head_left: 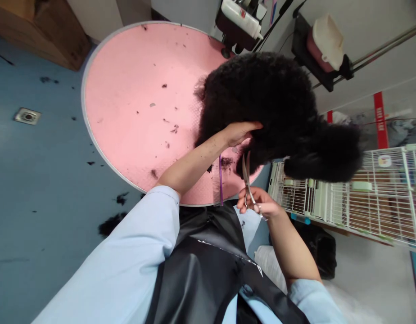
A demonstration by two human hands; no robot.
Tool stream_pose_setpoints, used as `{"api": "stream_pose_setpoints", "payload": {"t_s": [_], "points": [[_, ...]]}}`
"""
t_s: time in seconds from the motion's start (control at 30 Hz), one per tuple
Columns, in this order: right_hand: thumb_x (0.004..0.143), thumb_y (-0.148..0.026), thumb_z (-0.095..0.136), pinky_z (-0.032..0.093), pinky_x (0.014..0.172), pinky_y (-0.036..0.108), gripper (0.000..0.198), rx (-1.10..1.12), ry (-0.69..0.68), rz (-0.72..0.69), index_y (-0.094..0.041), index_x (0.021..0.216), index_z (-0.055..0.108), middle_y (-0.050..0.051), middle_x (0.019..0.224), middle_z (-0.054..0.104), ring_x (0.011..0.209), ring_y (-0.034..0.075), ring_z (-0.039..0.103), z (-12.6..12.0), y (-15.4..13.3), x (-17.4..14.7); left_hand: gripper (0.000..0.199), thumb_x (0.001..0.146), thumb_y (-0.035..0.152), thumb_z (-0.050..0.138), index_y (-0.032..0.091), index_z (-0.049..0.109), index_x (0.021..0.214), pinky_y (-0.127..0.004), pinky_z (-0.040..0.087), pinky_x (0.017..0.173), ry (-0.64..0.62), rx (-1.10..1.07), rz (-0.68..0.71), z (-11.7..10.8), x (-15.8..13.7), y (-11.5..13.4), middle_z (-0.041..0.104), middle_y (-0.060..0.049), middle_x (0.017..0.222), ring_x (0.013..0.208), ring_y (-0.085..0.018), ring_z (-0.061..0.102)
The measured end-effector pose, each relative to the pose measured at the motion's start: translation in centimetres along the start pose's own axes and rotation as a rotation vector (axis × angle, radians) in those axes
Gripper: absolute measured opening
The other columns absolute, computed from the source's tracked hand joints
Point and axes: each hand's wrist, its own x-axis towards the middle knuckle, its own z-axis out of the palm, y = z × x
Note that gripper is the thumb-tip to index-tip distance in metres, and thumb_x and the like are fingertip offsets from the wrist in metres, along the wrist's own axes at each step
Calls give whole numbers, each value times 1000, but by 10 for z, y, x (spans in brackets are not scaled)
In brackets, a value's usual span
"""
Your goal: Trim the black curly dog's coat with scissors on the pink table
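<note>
A fluffy black dog [262, 90] stands on the right side of a round pink grooming table [127, 99], its head to the right. Against the fur low on its body is my left hand [240, 133], closed on the dog, with some fingers hidden by hair. My right hand [258, 201] grips a pair of curved grooming scissors [247, 173] by the finger loops. The blades point up beside the fur of a leg and look slightly parted. Between my arms, a metal comb with a purple spine [221, 180] lies at the table's near edge.
Hair clippings [174, 129] dot the table and the blue floor [52, 162]. A white wire cage [373, 193] stands at right. At the back are a holder with a white bottle [241, 18] and a pink-and-white container [326, 42]. A cardboard box [46, 31] sits far left.
</note>
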Motion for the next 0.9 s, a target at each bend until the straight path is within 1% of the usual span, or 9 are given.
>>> {"api": "stream_pose_setpoints", "payload": {"t_s": [0.07,0.2,0.33,0.47,0.57,0.67,0.73,0.8,0.9], "points": [[60,-42,83,56,73,31,58,48,60,-84,-16,106,59,10,93,72,75,17,70,10,-7,6,11,68,-1,65,9,67,68,-37,39,108,-7,57,-2,1,-1,0,69,-3,77,111,-21,61],[62,-30,83,55,64,25,46,16,181,-98,-17,100,59,5,83,72,66,14,69,18,-10,18,7,69,3,67,9,67,72,-37,40,106,-4,119,-31,3,-3,1,70,-3,81,109,-21,61],[60,-40,83,57,68,30,55,5,178,-141,-17,103,59,7,87,72,71,17,70,20,-7,23,5,70,5,68,10,67,72,-37,41,105,5,144,-38,2,-3,1,69,-3,82,109,-21,61],[63,-36,82,56,66,28,48,-81,222,-100,-18,101,58,5,84,71,66,15,69,19,-4,29,3,72,8,68,11,67,74,-40,41,105,-21,156,-47,1,-2,0,70,-3,84,111,-22,60],[61,-44,81,56,70,34,54,-68,251,-119,-17,103,59,10,91,71,73,19,69,19,0,34,5,70,7,68,11,68,74,-40,36,109,-12,162,-40,1,0,-1,70,-4,86,117,-23,57],[63,-37,81,55,67,31,48,-74,286,-122,-18,102,60,7,89,72,70,17,69,18,6,39,7,67,4,69,10,67,69,-39,32,112,10,127,-30,2,1,-1,70,-4,87,122,-24,53],[64,-32,81,55,66,28,45,-90,270,-119,-18,102,60,6,87,72,69,15,69,18,9,42,9,65,2,70,10,66,66,-39,30,113,13,100,-38,2,1,-1,70,-4,87,123,-25,52],[67,-35,79,55,68,29,45,-81,260,-145,-18,104,60,7,91,72,73,16,69,18,12,45,9,65,1,70,10,66,65,-39,29,113,4,96,-40,3,1,-1,70,-5,87,123,-25,52],[68,-35,79,55,66,27,45,-76,310,-154,-19,105,60,7,93,72,73,16,69,15,16,48,8,68,2,68,10,66,66,-39,30,112,-14,127,-38,4,0,-1,70,-4,86,122,-24,52]]}}
